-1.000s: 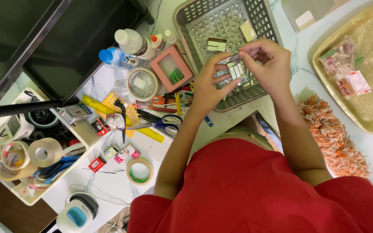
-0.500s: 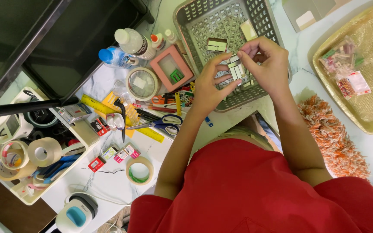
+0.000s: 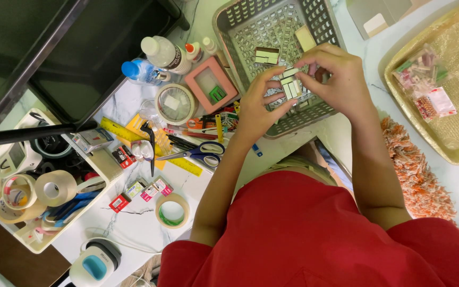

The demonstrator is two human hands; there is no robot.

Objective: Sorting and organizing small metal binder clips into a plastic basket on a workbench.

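My left hand (image 3: 257, 105) and my right hand (image 3: 337, 78) meet over a grey plastic basket (image 3: 233, 33). Between the fingertips of both hands is a small cluster of pale little boxes (image 3: 291, 86), pinched from either side. Two more small boxes (image 3: 266, 56) lie on the basket floor behind my hands, one of them cream-coloured (image 3: 305, 38). My red shirt fills the bottom of the view.
Left of the basket lie blue-handled scissors (image 3: 200, 154), a yellow ruler (image 3: 145, 146), a pink square box (image 3: 211, 85), a round tin (image 3: 175, 103), bottles (image 3: 163, 53) and a tape roll (image 3: 172, 211). A white tray of tape rolls (image 3: 27, 202) stands far left, a gold tray (image 3: 455, 101) right.
My hands have stayed over the basket; the fingers have only shifted slightly around the little boxes.
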